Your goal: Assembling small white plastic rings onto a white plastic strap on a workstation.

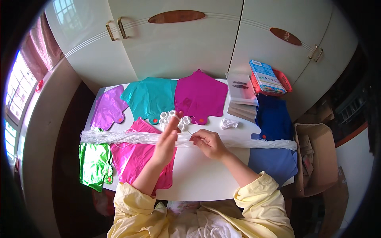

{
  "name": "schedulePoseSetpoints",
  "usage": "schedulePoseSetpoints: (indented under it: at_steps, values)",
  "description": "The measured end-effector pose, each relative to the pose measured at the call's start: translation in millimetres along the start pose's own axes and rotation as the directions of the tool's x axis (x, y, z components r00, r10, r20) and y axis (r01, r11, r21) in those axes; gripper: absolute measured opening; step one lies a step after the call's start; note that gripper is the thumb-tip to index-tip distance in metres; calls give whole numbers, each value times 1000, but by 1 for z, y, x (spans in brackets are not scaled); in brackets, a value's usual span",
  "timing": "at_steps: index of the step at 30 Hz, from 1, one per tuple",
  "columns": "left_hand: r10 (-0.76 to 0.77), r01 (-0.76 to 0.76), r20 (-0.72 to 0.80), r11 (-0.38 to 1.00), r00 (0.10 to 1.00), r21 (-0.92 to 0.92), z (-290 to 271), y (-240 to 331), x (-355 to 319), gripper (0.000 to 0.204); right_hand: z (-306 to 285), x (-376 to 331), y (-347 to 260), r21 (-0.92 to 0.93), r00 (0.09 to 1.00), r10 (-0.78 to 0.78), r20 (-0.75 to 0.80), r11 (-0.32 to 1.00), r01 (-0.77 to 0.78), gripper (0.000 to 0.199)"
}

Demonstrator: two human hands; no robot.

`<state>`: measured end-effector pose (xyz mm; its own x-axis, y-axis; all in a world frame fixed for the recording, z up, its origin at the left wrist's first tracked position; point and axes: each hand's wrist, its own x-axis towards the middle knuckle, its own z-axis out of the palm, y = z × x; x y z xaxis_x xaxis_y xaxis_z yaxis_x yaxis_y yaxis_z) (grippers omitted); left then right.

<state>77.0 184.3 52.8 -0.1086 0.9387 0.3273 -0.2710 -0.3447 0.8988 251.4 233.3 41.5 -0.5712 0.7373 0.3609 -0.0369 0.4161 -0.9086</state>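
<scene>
A long bundle of thin white strings (115, 137) lies across the table from left to right. Over its middle, my left hand (164, 142) is raised with its fingers stretched up. My right hand (209, 143) is closed in a pinch beside it, and what looks like a fine white string runs at its fingertips. Just beyond my left fingers sits a cluster of small white rings (185, 120), partly hidden by that hand. Under the bundle, a flat pink foil piece (137, 162) lies below my left forearm.
Flat foil pieces in purple (109, 105), teal (149, 97), magenta (202, 97), green (93, 162) and blue (274, 162) surround the hands. A crumpled white wad (229, 123), a plastic box (241, 89) and a red basket (281, 79) stand right. A cardboard box (323, 158) is beside the table.
</scene>
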Motion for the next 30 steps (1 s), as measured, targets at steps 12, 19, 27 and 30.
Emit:
schedulePoseSetpoints:
  at_steps: [12,19,27,30]
  values:
    - [-201,200,55,828,978,-523,-14,2,2,19,-3,3,12,-278,976,-215,35,936,216,6]
    - [121,-442,425,251,897,861,3,9,-1,15,-2,2,1,-363,948,-317,-31,887,284,6]
    - [-194,315,281,812,940,-492,-17,6,3,18,-5,3,8,-393,962,-271,-3,885,248,6]
    - [-284,201,-58,794,957,-574,9,24,0,24,0,0,7,-354,967,-246,62,901,251,6]
